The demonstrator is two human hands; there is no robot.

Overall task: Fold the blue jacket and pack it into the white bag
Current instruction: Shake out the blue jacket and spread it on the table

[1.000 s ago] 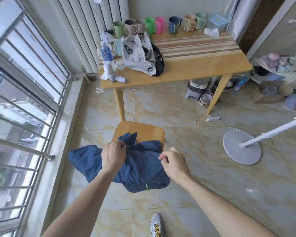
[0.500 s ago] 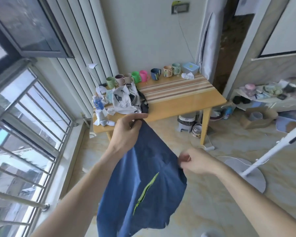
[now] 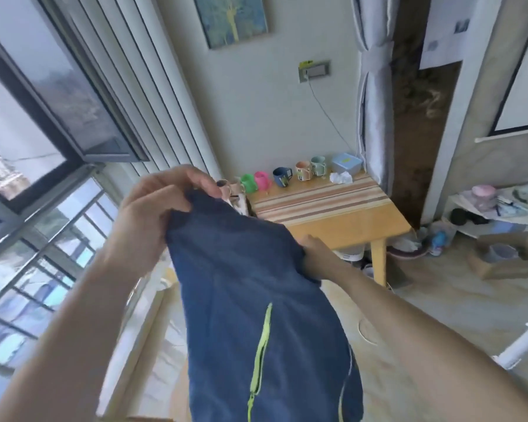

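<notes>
A: Two hands on the blue jacket (image 3: 256,300) — long axis?
B: Hangs vertical, midair. Left hand (image 3: 156,214) pinches its top, higher; right hand (image 3: 314,257) grips its right edge, lower. Bench (image 3: 348,226) beyond; white bag not visible.

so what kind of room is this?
Likely a lived-in home, maybe an enclosed balcony or sunroom: a barred window, a wooden table with a row of mugs, and a cluttered shelf. Both hands hold up the jacket.
</notes>
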